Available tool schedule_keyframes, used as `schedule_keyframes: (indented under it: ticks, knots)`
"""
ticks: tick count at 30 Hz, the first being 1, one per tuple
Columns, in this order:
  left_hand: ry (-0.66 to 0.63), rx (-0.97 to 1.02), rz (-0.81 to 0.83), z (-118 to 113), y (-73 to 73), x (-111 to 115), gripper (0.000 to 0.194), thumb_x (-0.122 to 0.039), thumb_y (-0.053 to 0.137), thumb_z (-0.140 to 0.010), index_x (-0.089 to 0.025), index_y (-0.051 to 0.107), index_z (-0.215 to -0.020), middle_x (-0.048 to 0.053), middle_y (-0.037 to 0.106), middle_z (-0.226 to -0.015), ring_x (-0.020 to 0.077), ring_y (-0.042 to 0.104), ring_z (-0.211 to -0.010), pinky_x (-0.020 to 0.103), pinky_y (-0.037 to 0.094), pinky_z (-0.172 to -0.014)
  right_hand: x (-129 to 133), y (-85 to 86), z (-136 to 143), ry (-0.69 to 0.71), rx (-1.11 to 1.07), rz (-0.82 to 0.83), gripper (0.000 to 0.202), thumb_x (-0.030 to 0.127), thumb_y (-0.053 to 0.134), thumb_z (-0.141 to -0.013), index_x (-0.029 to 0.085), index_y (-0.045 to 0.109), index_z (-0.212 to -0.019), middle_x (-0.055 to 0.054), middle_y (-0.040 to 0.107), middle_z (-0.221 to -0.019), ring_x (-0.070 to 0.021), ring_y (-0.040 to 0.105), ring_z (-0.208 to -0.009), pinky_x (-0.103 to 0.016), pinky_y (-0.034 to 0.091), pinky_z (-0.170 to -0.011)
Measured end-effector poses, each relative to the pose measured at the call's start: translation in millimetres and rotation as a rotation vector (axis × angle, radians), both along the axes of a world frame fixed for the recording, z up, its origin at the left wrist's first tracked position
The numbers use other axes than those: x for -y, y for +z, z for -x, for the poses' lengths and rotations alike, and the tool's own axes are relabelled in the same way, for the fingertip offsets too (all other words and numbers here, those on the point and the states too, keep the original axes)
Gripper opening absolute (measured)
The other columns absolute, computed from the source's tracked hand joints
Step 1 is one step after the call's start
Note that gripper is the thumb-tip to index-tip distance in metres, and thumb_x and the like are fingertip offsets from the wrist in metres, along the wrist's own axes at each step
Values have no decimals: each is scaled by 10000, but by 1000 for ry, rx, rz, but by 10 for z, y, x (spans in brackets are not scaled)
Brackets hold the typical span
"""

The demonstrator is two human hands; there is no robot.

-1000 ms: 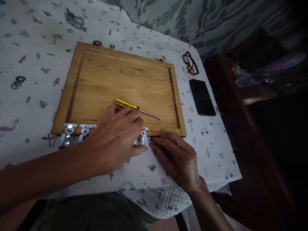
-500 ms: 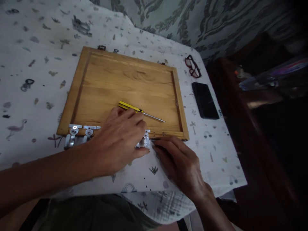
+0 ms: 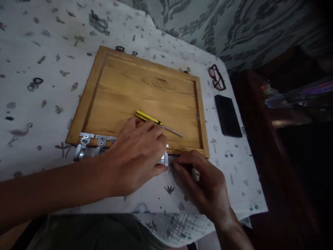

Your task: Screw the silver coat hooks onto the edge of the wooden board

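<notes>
A framed wooden panel [image 3: 153, 93] lies on the table, its near edge lined with silver metal brackets [image 3: 85, 140] shaped like hooks. Over the right part of that row, my left hand [image 3: 139, 154] is closed on a metal bracket [image 3: 164, 158], thumb in front and fingers above. A screwdriver [image 3: 149, 117] with a yellow and black handle rests on the panel just beyond those fingers. Close to the panel's near right edge, my right hand [image 3: 204, 182] has thumb and forefinger pinched together. Whatever lies between its fingertips is too small or hidden to make out.
A patterned white cloth [image 3: 44, 114] covers the table. To the right of the panel lie a black phone [image 3: 228, 116] and dark red glasses [image 3: 216, 78]. Several small metal pieces, including a latch [image 3: 36, 83], lie left of and behind the panel.
The whole view has shifted slightly, so the table things appear a little further right. My right hand has drawn back a little from the panel edge, still pinched. My left hand keeps its hold.
</notes>
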State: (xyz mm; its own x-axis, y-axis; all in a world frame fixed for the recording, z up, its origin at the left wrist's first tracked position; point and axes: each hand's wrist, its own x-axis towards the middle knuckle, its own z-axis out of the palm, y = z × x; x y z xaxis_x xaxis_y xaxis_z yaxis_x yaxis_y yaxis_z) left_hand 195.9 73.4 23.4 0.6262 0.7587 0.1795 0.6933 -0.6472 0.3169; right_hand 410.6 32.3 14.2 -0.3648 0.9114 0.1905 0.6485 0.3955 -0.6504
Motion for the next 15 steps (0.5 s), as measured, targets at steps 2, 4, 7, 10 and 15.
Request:
schedule_keyframes:
  ticks: [2,4,7,10,15]
  knots:
    - [3,19,-12,7,-10,7,352,-465,789,-804,-158,620,-827,36,610,-884,263,601,-936,439,419,-829,-40,69,19,-36,-73,117,75,213,614,-930,192,625,-859,6,617,-744,-75,561,-640,-181,463,-560]
    - [-1,33,-13,10,-10,10,354,-461,795,-799,-157,617,-826,35,606,-881,266,598,-938,443,420,-826,-104,131,53,-63,-143,241,99,263,623,-934,186,630,-873,5,627,-722,-68,556,-606,-162,441,-513]
    - [-10,44,-7,13,-4,10,342,-445,795,-801,-158,611,-827,37,601,-884,272,591,-948,453,423,-824,-229,188,114,-61,-220,419,192,344,642,-921,160,640,-864,-9,628,-694,-65,550,-572,-147,428,-471]
    - [-25,52,13,21,-2,12,315,-422,781,-815,-164,602,-832,39,596,-906,268,576,-955,466,420,-842,-337,211,151,-34,-263,557,255,389,673,-884,140,651,-834,-15,610,-674,-54,519,-545,-138,435,-458]
    - [-27,79,43,28,-7,18,285,-391,764,-830,-169,586,-846,35,589,-912,268,567,-961,486,419,-858,-418,240,142,12,-276,676,236,360,685,-862,132,655,-809,-5,578,-663,-36,484,-537,-114,430,-454]
